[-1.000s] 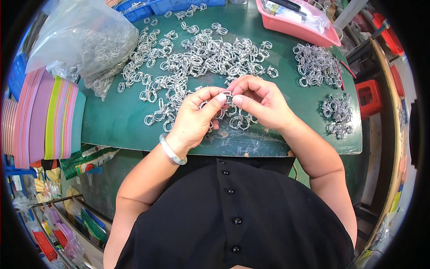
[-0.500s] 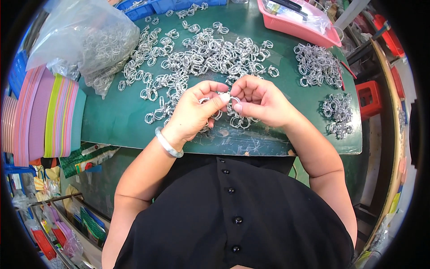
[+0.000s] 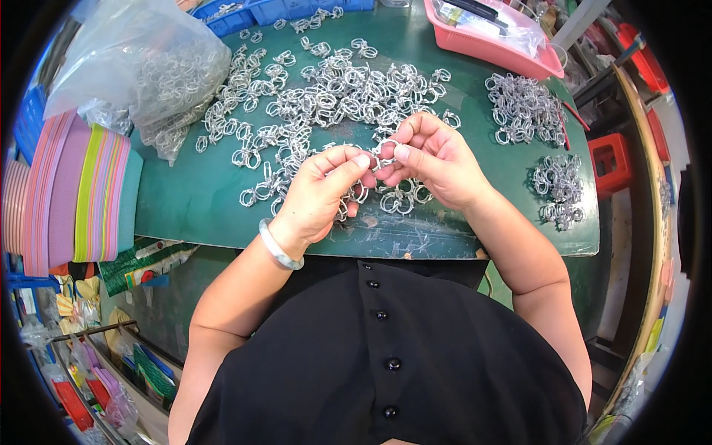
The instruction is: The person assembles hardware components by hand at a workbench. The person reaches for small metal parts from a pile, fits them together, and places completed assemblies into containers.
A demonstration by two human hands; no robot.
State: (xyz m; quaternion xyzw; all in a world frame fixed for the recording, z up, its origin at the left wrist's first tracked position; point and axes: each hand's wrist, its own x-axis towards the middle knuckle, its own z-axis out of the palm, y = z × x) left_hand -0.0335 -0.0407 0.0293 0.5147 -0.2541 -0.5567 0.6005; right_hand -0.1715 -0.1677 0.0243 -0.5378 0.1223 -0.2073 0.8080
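Observation:
My right hand [image 3: 436,159] pinches a silver wire hose clamp [image 3: 386,146] between thumb and fingers, in front of my chest. From the other side my left hand [image 3: 324,191], with a pale bangle on its wrist, closes thumb and fingers on the same clamp; the hands almost touch. Below the left fingers more wire clamps [image 3: 360,194] show, perhaps tucked in that palm; I cannot tell. Several loose clamps [image 3: 400,199] lie just under the right hand. Beyond both hands spreads a big heap of such clamps [image 3: 334,93] on the green table [image 3: 200,200].
A clear plastic bag [image 3: 178,81] of clamps stands at far left, near stacked coloured baskets [image 3: 81,193]. Two smaller clamp piles [image 3: 525,107] lie at right, beside a red-handled tool [image 3: 576,116]. A pink basket [image 3: 489,48] and blue bins [image 3: 282,9] line the far edge.
My right hand has turned and opened out its grip, so the clamp ring now shows at its fingertips. My left hand has shifted slightly down.

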